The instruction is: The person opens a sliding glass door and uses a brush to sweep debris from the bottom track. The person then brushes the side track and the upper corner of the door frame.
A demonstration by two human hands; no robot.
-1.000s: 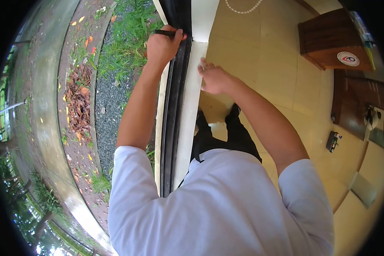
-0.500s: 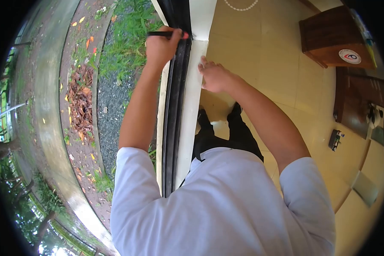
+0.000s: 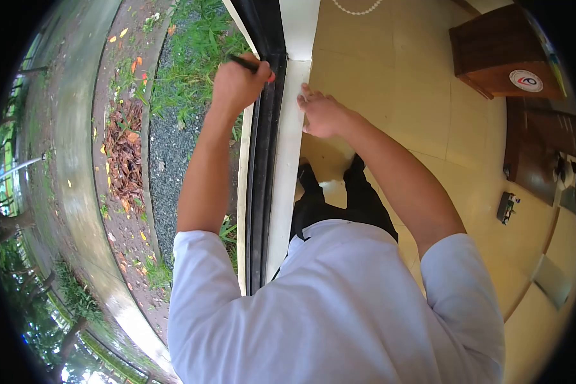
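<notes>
My left hand (image 3: 238, 82) is closed around a slim black-handled tool (image 3: 243, 62) with a red end. It looks like a small brush, but the fingers hide part of it. The red end is at the black window track (image 3: 272, 96). My right hand (image 3: 323, 115) rests its fingertips on the inner edge of the white sill (image 3: 292, 96). Those fingers are slightly bent and apart, and nothing shows in them.
Outside on the left are grass (image 3: 198, 51), gravel (image 3: 166, 153), dry leaves (image 3: 127, 153) and a concrete path (image 3: 77, 160). Indoors, a wooden lectern (image 3: 486, 51) with a round emblem stands on the tiled floor (image 3: 403, 96). A beaded chain (image 3: 358, 11) hangs at the top.
My left hand has moved along the track towards me with the tool, whose handle now tilts more. My right hand has stayed on the sill edge.
</notes>
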